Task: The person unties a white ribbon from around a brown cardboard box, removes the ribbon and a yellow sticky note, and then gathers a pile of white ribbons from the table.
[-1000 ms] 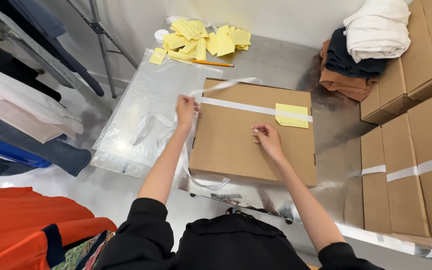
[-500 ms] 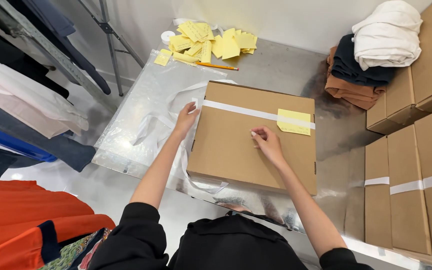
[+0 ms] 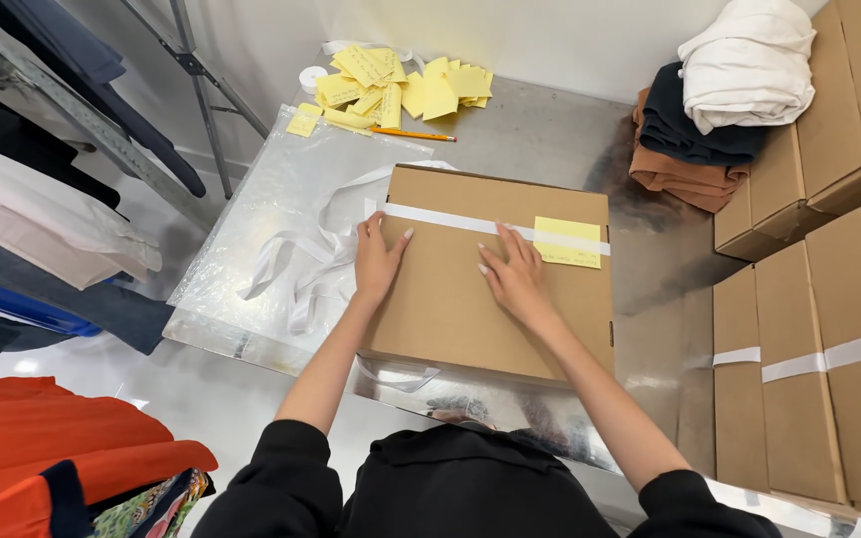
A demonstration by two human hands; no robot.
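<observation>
Both hands lay flat and open, left hand (image 3: 379, 261) at 9 o'clock and right hand (image 3: 516, 277) centre, pressing white tape (image 3: 450, 220) onto the cardboard box (image 3: 460, 299), likely the sealing step.

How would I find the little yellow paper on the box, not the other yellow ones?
Start at the metal table and find the flat brown box under both hands. A white tape strip crosses its top; the yellow sticky note sits at the strip's right end. It lies alone on the box, while the other yellow notes are piled at the table's far edge.
</observation>
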